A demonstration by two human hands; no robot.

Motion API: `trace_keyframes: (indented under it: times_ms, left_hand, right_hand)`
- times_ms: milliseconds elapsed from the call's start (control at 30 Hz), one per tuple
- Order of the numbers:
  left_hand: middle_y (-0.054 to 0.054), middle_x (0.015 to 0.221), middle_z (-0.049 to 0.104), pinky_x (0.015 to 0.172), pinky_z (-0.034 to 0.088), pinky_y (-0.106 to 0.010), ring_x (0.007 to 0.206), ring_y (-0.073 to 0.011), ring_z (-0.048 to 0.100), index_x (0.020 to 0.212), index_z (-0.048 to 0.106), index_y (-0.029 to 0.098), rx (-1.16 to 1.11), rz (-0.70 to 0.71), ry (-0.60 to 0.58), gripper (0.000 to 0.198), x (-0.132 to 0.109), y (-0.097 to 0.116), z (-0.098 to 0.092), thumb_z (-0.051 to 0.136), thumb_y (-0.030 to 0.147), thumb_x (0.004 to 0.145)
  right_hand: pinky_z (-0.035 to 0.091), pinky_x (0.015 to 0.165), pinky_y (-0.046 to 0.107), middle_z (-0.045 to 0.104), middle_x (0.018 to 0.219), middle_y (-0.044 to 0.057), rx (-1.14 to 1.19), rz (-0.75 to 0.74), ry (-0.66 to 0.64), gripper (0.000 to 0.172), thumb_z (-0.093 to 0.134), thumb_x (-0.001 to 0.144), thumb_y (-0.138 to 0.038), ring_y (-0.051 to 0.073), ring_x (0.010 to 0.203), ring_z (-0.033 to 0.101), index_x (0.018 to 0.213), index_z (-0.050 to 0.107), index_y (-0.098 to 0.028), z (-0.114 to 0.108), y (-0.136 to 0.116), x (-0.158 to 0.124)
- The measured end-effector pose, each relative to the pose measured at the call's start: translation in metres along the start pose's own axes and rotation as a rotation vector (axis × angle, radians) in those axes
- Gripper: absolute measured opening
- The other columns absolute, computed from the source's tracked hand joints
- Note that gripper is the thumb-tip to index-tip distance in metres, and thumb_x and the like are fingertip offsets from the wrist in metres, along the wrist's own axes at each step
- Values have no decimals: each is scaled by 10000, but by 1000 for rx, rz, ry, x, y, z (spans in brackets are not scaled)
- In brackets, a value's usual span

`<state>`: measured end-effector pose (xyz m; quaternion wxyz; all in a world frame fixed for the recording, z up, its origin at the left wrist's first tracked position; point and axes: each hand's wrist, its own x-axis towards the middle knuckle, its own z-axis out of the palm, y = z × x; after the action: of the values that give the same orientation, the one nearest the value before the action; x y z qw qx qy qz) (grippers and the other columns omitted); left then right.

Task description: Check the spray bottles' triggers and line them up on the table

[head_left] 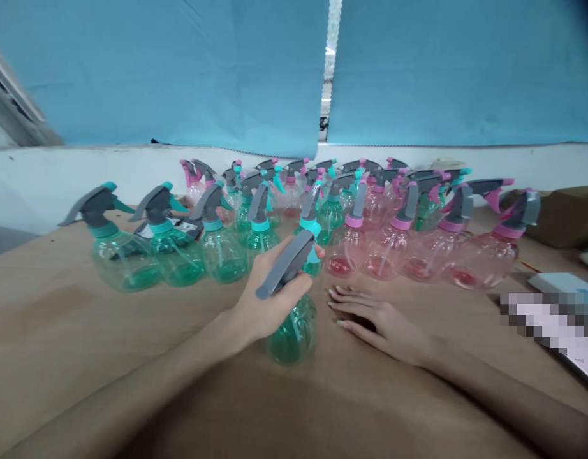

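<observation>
Left hand [259,307] gripping green spray bottle [296,328], darker bottom [287,349] perhaps liquid, right hand [388,324] spread

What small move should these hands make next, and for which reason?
Probably, the right hand should move in to steady the round body of the nearest green bottle: the left hand grips it only high up, around the spray head, while the right holds nothing and is close by.

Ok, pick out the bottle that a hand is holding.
The green bottle in the left hand, the frontmost one; the rest all stand farther back, unheld.
</observation>
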<state>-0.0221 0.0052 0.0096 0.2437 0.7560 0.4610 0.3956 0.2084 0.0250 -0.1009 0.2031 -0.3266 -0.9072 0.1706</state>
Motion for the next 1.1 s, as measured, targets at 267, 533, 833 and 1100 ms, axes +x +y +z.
trace_keyframes:
  times_ms: [267, 533, 833, 1100]
  left_hand:
    - [46, 683, 546, 571, 404, -253, 599, -125, 508, 872, 579, 229, -67, 31, 11, 198, 1, -1, 0, 493, 151, 712]
    - [33, 759, 582, 630, 407, -264, 671, -131, 507, 770, 558, 216, -74, 18, -9, 94, 1, 3, -2, 481, 179, 732]
    - [44, 677, 522, 551, 389, -256, 582, -128, 480, 1027, 594, 266, -54, -44, 83, 274, -6, 1, 2, 509, 197, 775]
    - [40, 681, 489, 541, 381, -249, 582, -127, 429, 1008, 592, 267, -37, -48, 85, 243, -6, 4, 2, 534, 217, 778]
  right_hand:
    - [313, 1100, 438, 472, 1394, 15, 7, -4, 11, 362, 440, 945, -357, 204, 1323, 365, 1285, 518, -261, 2, 2, -1]
    - [324, 1097, 433, 480, 1387, 9, -11, -18, 16, 364, 423, 952, -364, 193, 1324, 363, 1290, 509, -259, 1, 2, 0]
    - [308, 1105, 421, 515, 1357, 24, -7, -34, 11, 364, 420, 952, -372, 185, 1315, 379, 1275, 525, -240, -1, 0, 1]
    - [328, 1090, 450, 518, 1354, 14, 16, -48, 28, 373, 437, 946, -358, 200, 1307, 392, 1305, 493, -276, -1, 1, 1]
